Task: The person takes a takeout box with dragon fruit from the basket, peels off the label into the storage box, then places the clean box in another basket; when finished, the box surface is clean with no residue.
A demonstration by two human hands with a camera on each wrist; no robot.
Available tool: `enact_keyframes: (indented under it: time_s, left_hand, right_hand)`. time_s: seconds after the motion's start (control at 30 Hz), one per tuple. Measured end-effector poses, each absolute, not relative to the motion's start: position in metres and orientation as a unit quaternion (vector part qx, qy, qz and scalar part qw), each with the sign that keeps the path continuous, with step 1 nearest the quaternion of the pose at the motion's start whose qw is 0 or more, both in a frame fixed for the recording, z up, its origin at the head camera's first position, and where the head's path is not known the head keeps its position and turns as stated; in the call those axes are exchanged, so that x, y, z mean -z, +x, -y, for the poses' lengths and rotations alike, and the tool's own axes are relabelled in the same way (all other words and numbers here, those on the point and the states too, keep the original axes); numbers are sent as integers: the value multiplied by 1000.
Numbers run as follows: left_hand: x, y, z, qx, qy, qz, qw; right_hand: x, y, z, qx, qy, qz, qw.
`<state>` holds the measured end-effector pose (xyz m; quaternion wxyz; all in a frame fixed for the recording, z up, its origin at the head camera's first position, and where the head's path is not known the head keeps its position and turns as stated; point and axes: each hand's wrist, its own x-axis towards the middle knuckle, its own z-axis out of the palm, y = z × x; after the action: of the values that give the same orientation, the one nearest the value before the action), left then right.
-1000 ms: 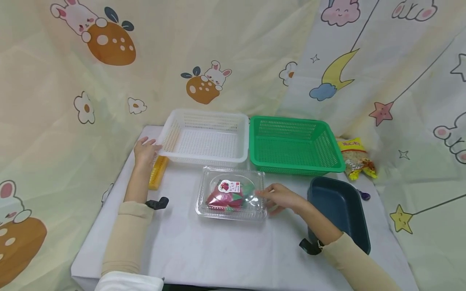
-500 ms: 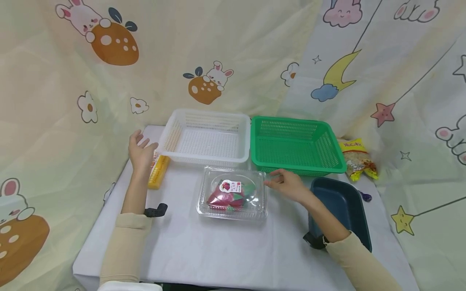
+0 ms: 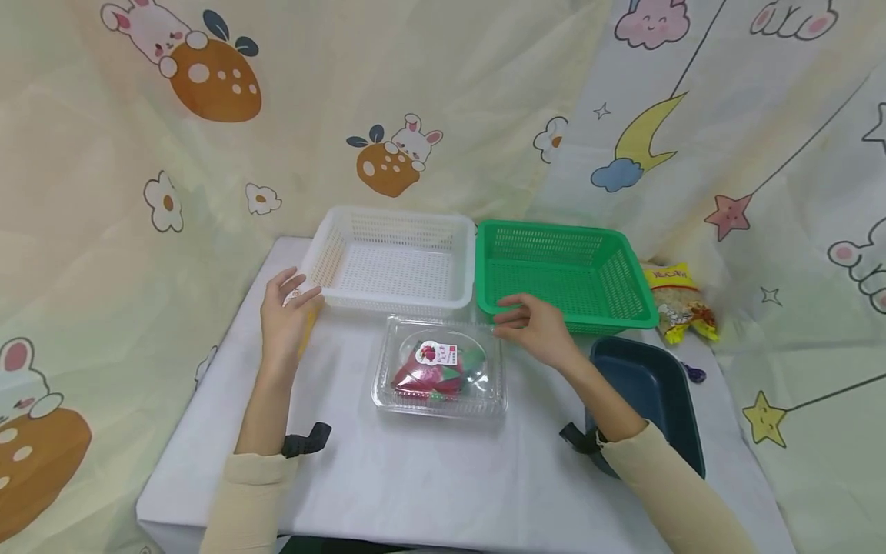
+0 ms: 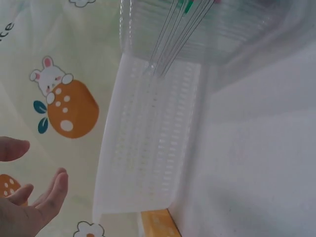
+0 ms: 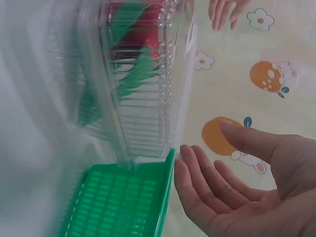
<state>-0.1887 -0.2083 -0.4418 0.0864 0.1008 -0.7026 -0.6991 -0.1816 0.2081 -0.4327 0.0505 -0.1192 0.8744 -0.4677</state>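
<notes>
A clear plastic clamshell box [image 3: 484, 392] with a white label stands closed at the middle of the table, something red and green inside it. My right hand [image 3: 540, 331] hovers by the box's back right corner, in front of the green basket [image 3: 567, 319], fingers loosely bent and holding nothing. On the left, my left hand [image 3: 282, 323] is raised beside the near left corner of the white basket [image 3: 388, 300], its fingers spread and empty. Partly hidden behind that hand is a yellow package [image 4: 160, 224]. In the right wrist view the right palm [image 5: 276, 197] faces up, empty.
Right of the box lies a dark blue tray [image 3: 651, 385], with a small purple object [image 3: 694, 374] beside it. A yellow food bag [image 3: 677, 302] leans near the green basket. A printed cloth [image 3: 484, 100] hangs behind the white-covered table [image 3: 415, 477].
My left hand has moved right and toward me, now covering much of the yellow package. My right hand has left the box's right side and risen toward the green basket. The box has stayed put.
</notes>
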Motion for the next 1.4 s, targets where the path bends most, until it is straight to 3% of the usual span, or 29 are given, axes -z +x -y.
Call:
enact_keyframes:
  time_s: [0.8,1.4]
  left_hand:
    - [475,-151,158,694,47,718,-4]
    - [500,-142,134,697,56,713,-53]
  right_hand:
    - [432,-214,-126,455,-192,-859,134]
    - [429,-209,-99,410,-203,-873,171]
